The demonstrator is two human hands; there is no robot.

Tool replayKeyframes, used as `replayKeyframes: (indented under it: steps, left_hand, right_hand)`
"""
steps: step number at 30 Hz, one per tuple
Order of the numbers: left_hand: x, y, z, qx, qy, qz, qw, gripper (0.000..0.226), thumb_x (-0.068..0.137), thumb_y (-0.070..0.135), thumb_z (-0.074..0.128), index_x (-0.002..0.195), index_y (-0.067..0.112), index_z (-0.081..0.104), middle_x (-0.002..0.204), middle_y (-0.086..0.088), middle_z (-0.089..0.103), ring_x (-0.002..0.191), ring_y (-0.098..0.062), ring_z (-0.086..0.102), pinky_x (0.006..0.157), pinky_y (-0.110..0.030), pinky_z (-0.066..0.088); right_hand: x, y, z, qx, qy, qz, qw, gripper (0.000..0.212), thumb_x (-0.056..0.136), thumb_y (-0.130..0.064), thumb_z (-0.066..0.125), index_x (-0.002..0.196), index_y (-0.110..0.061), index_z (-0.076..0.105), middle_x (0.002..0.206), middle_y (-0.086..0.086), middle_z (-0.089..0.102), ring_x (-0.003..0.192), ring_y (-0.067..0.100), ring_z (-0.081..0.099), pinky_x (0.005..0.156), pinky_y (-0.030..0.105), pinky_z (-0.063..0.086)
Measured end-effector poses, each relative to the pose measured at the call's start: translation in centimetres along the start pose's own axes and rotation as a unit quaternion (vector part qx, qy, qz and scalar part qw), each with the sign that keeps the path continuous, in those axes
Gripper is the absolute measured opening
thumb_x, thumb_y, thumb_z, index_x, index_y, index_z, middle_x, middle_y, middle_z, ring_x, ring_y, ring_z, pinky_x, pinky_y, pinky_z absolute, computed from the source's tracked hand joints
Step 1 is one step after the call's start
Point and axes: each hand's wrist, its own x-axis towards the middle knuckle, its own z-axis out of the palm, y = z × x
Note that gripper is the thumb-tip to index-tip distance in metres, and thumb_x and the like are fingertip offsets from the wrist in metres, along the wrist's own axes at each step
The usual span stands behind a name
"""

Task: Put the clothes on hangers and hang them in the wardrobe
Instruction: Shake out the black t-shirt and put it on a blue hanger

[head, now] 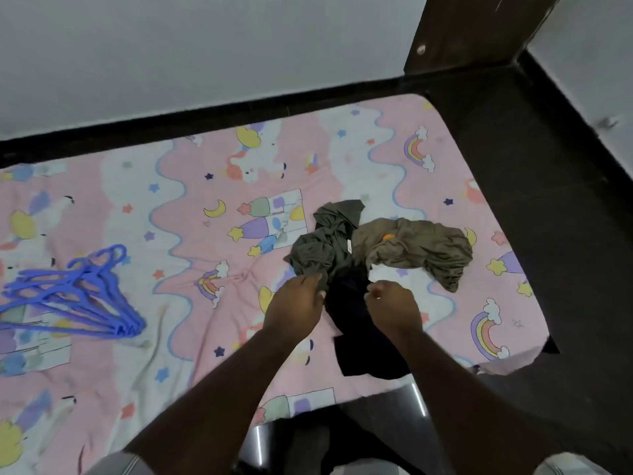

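Both hands are down in the pile: the left hand (294, 303) has its fingers curled onto the edge of the dark green garment (318, 252), and the right hand (390, 305) is pinched in over the black garment (359, 323), though whether it actually has cloth between the fingertips I cannot tell from this angle.

The bed (205, 186), with its pink cartoon sheet of rainbows and stars, fills most of the view. A dark wooden wardrobe panel (455, 29) rises at the far right corner, and dark floor runs beside it. On the sheet, the clothes sit in a crumpled heap right of centre: the black piece lies nearest the person, the dark green one is touching it on the far left side, and an olive-brown garment (421, 248) with a small orange mark is bunched to the right. Well apart, at the left edge, lies a stack of blue hangers (75, 296), untouched.

So this looks like the very start: picking one garment out of the tangle. Nothing is on a hanger yet. The next move calls for lifting one piece free, shaking it open to find the neck, then reaching across to the left for a hanger.
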Motion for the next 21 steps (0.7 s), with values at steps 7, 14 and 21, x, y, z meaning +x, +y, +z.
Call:
replayKeyframes:
  steps: [7, 14, 21]
  left_hand:
    - [6.4, 0.6, 6.3, -0.037, -0.059, -0.090, 0.993, 0.030, 0.100, 0.022, 0.050, 0.123, 0.017, 0.069, 0.118, -0.010, 0.069, 0.113, -0.031, 0.060, 0.089, -0.035, 0.048]
    - [9.7, -0.1, 10.9, -0.043, -0.078, -0.093, 0.992, 0.038, 0.098, 0.018, 0.052, 0.133, 0.024, 0.064, 0.128, -0.006, 0.065, 0.115, -0.027, 0.061, 0.092, -0.035, 0.049]
    - [10.7, -0.4, 13.2, -0.015, -0.083, -0.073, 0.994, 0.031, 0.098, 0.021, 0.050, 0.120, 0.027, 0.071, 0.117, -0.003, 0.060, 0.104, -0.027, 0.061, 0.082, -0.038, 0.052]
  right_hand:
    - [7.7, 6.6, 1.9, 0.115, -0.041, 0.154, 0.981, 0.015, 0.085, -0.018, 0.069, 0.095, -0.015, 0.081, 0.107, 0.009, 0.075, 0.106, 0.032, 0.065, 0.092, 0.036, 0.050]
    - [11.8, 6.7, 5.2, 0.165, -0.070, 0.220, 0.959, 0.024, 0.088, -0.028, 0.071, 0.099, -0.007, 0.078, 0.107, 0.013, 0.074, 0.102, 0.029, 0.067, 0.092, 0.036, 0.053]
    - [13.3, 7.4, 7.8, 0.273, -0.052, 0.213, 0.937, 0.032, 0.100, -0.037, 0.053, 0.109, -0.016, 0.075, 0.110, 0.007, 0.073, 0.105, 0.026, 0.066, 0.088, 0.027, 0.046]
